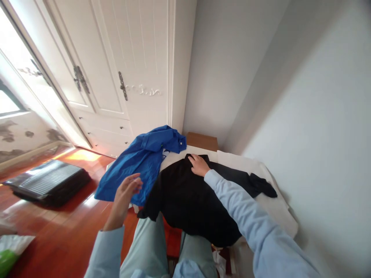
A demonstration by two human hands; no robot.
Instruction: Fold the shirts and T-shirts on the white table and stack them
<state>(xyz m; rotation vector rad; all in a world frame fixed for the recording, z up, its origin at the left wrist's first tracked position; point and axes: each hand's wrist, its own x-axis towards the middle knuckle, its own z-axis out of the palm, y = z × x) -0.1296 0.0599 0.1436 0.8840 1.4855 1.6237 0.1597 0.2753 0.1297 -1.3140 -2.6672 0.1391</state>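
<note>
A black long-sleeved shirt (pixel 197 197) lies spread over a white-covered surface (pixel 272 212), its lower edge hanging toward my knees. My right hand (pixel 199 165) rests on it at the collar (pixel 204 157), with fingers spread against the cloth. One black sleeve stretches off to the right, while the other hangs down on the left. Above the left side, my left hand (pixel 129 188) is raised with loosely bent fingers and nothing in it. Behind that hand is a blue shirt (pixel 139 154), partly folded over, with its collar toward the wall.
A brown cardboard box (pixel 202 141) stands by the wall behind the shirts. The white wardrobe (pixel 147 58) rises at the back left. On the red wooden floor (pixel 69 235) lies a dark ribbed suitcase (pixel 48 181). A green-and-white bag (pixel 11 251) is at lower left.
</note>
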